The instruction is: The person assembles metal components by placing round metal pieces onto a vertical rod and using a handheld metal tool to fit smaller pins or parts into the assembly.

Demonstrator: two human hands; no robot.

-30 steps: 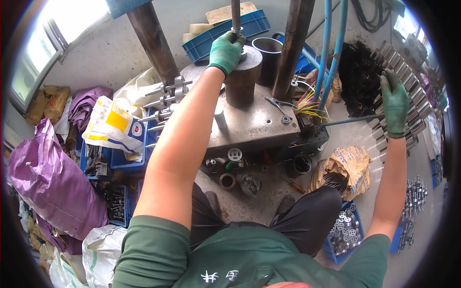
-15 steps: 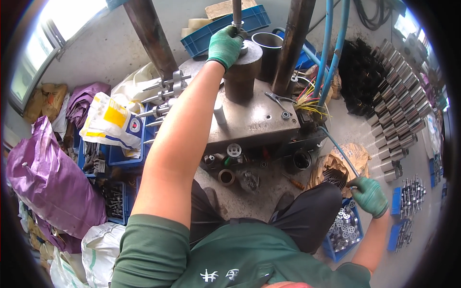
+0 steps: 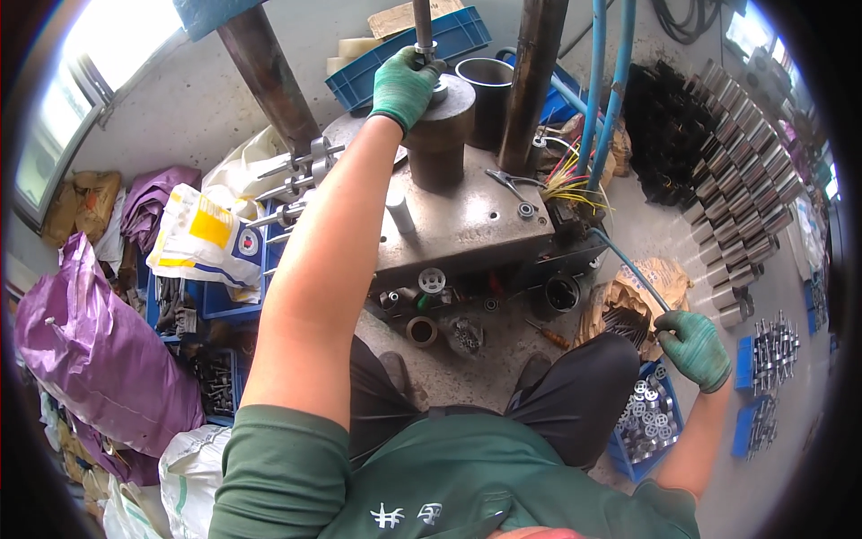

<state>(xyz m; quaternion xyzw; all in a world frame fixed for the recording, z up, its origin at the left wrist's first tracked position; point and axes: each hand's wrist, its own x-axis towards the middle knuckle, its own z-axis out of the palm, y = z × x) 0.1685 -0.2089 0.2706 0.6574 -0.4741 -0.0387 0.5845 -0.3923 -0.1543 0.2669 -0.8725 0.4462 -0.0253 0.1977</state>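
My left hand point(image 3: 404, 87), in a green knit glove, reaches out to the press. Its fingers curl round a metal part just under the collar of the upright steel ram point(image 3: 423, 25); the glove hides most of that part. Below it stands a thick round steel block point(image 3: 440, 135), with a small metal ring point(image 3: 439, 89) on top. Off to the right, my right hand point(image 3: 693, 350), gloved alike, is closed round the end of a thin bent lever rod point(image 3: 630, 263) that comes from the machine's side.
The steel bench point(image 3: 458, 229) carries a short upright cylinder point(image 3: 400, 212), pliers point(image 3: 509, 183) and a bearing point(image 3: 526, 210). Shafts with discs point(image 3: 289, 187) lie left. A blue crate of wheel-shaped parts point(image 3: 648, 422) sits beside my knee. Stacked metal sleeves point(image 3: 741, 193) line the right.
The whole view has shifted slightly. Both hands keep their holds, and the ram's collar appears slightly closer to the round block.
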